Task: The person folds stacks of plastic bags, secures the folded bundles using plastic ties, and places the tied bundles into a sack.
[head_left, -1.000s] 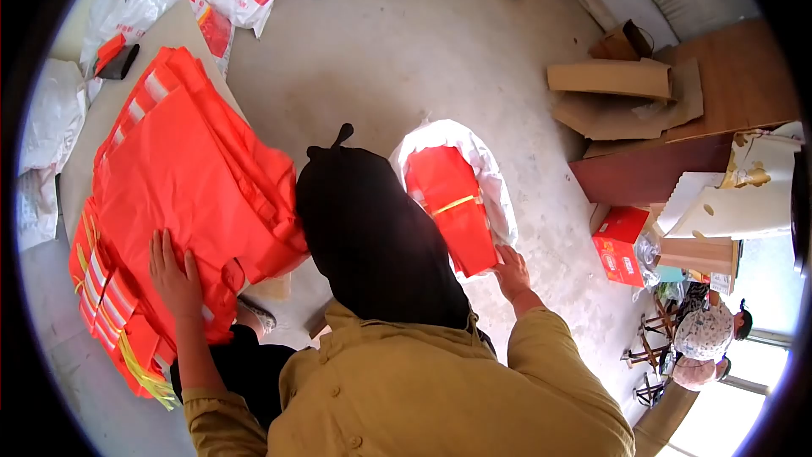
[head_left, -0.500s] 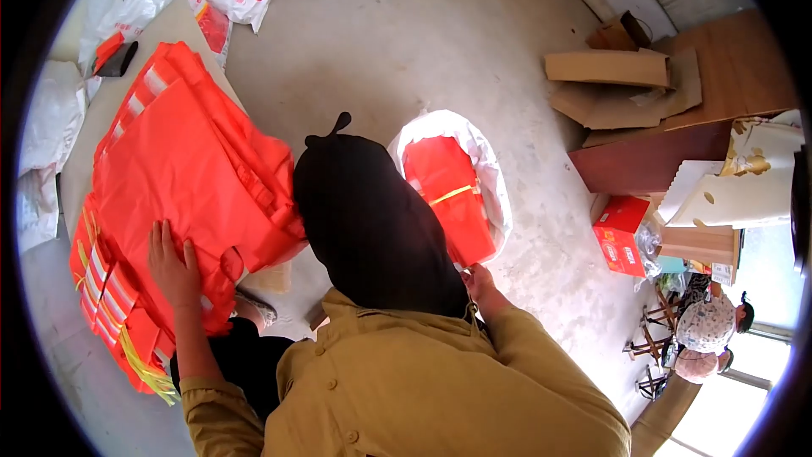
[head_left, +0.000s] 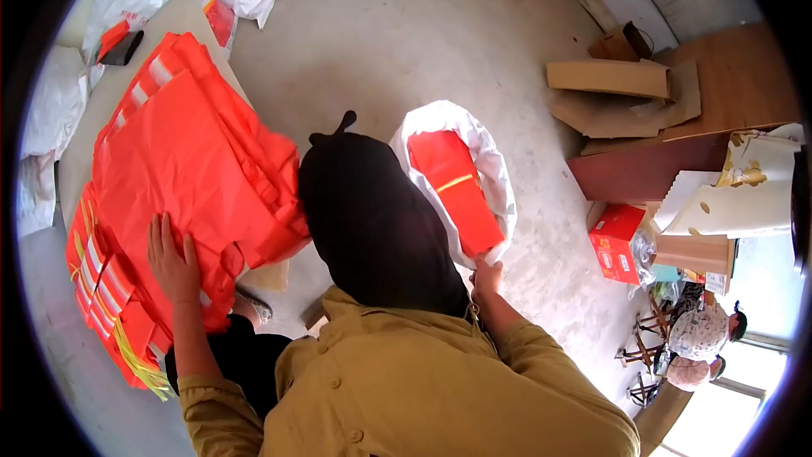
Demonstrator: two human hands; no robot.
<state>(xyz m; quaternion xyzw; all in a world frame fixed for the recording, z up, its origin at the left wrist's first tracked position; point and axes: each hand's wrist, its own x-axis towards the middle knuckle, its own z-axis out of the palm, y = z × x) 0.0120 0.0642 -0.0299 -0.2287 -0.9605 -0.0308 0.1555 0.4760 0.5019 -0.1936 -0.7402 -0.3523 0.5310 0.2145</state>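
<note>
- The head camera looks steeply down over the tan shirt [head_left: 423, 381], close below.
- Its wide, round-edged view takes in the orange cloth pile [head_left: 161, 161] at left, white sack [head_left: 499, 171] near centre and distant cardboard [head_left: 609, 79] at right.

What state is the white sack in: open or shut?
Open. The white sack has a gaping mouth, with a yellow-banded red bundle visible inside.

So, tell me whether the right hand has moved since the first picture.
Yes, the right hand has shifted left, away from the red box.
</note>
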